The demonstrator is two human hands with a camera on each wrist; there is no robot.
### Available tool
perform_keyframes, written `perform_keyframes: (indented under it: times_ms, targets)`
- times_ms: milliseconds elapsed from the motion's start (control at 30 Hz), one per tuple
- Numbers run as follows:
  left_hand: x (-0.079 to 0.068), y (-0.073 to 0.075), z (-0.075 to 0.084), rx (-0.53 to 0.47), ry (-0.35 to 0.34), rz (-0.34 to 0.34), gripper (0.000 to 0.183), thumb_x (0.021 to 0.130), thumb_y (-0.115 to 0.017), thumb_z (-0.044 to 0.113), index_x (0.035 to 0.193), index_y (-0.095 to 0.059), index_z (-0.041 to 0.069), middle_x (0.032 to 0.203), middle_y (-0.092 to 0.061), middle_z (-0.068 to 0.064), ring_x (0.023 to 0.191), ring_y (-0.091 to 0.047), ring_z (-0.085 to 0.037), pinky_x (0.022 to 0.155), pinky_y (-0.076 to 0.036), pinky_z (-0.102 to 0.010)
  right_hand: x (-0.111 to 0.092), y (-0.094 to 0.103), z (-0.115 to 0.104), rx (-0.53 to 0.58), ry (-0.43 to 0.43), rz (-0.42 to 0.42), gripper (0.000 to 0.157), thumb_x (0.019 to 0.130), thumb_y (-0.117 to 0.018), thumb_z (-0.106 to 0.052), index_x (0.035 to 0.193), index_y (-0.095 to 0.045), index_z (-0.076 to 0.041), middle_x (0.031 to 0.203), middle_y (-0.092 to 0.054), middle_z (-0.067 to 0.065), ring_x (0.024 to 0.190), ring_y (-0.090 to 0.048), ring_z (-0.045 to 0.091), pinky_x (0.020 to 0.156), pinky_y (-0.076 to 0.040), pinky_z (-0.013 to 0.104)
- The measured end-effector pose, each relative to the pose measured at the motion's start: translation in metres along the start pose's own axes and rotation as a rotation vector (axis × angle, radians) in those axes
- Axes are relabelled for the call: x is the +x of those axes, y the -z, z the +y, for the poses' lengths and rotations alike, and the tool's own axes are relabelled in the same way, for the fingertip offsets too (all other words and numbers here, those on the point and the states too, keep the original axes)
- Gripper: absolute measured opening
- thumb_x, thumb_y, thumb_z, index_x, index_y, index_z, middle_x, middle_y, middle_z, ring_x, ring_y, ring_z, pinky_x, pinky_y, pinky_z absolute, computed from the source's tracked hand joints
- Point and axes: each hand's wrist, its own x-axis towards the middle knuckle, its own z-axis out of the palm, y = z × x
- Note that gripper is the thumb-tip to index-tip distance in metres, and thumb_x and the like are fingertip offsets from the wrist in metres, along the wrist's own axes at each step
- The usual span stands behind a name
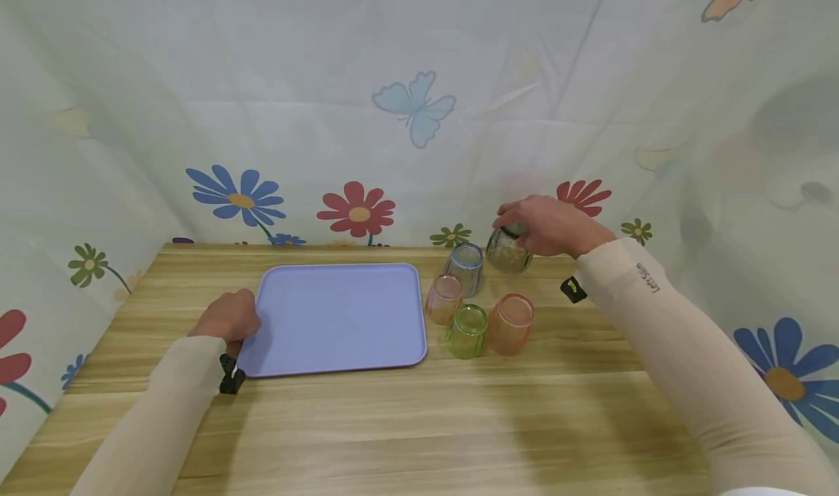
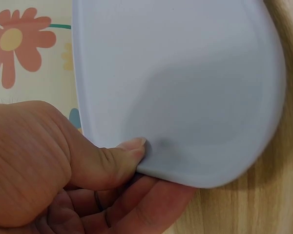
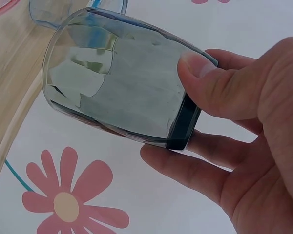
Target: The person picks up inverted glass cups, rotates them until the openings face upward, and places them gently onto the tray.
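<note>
A lavender tray point(image 1: 341, 317) lies on the wooden table, and my left hand point(image 1: 227, 317) grips its left edge. In the left wrist view the thumb lies over the tray's rim point(image 2: 219, 183) with the fingers underneath. At the back right, my right hand point(image 1: 547, 224) holds a dark grey-green glass point(image 1: 508, 254) by its thick base, fingers and thumb around it. In the right wrist view this clear glass point(image 3: 136, 87) points its open mouth away from the palm. Whether its mouth touches the table cannot be told.
Right of the tray, several upside-down glasses stand close together: a blue one point(image 1: 465, 270), a small pink one point(image 1: 445, 299), a green one point(image 1: 467, 332) and a larger pink one point(image 1: 512, 325). A flowered curtain point(image 1: 419, 175) hangs along the table's back edge.
</note>
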Motion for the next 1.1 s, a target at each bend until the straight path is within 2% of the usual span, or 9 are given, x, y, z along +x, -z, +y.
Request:
perform_keyframes:
  times_ms: [133,400,633,1100]
  targets:
    - [0.0005,-0.0011,-0.0001,-0.003,0.010,-0.001,0.027,0.095,-0.047,0.000,0.115,-0.054,-0.018,0.081,-0.063,-0.020,0.067,-0.064,-0.025,0.053,-0.052,-0.029,0.0016,-0.0012,0.0003,0.000,0.000,-0.005,0.045,0.090,-0.067,0.003,0.133,-0.072,-0.010,0.147,-0.062,0.019,0.131,-0.062,0.046,0.101,-0.058,0.056]
    - [0.0005,-0.0005,-0.0001,-0.006,0.008,-0.001,0.030,0.096,-0.048,0.000,0.118,-0.052,-0.019,0.081,-0.063,-0.020,0.067,-0.065,-0.025,0.053,-0.054,-0.029,0.0043,-0.0020,-0.0011,-0.004,0.022,-0.002,0.045,0.090,-0.066,0.004,0.133,-0.072,-0.009,0.147,-0.062,0.020,0.128,-0.064,0.045,0.091,-0.061,0.051]
    - [0.0009,-0.0003,0.0011,-0.004,0.015,-0.006,0.028,0.095,-0.048,0.000,0.115,-0.054,-0.018,0.080,-0.063,-0.020,0.066,-0.065,-0.025,0.053,-0.053,-0.029,0.0063,-0.0029,-0.0028,-0.007,0.012,-0.013,0.046,0.090,-0.066,0.004,0.134,-0.071,-0.009,0.148,-0.061,0.020,0.130,-0.063,0.045,0.097,-0.060,0.053]
    - [-0.0012,0.0008,0.0032,0.001,0.011,-0.010,0.030,0.095,-0.048,0.000,0.116,-0.054,-0.020,0.079,-0.063,-0.019,0.066,-0.065,-0.025,0.053,-0.053,-0.029,0.0099,-0.0021,-0.0043,-0.003,0.035,0.004,0.048,0.088,-0.065,0.007,0.133,-0.072,-0.008,0.147,-0.062,0.021,0.126,-0.066,0.043,0.097,-0.060,0.052]
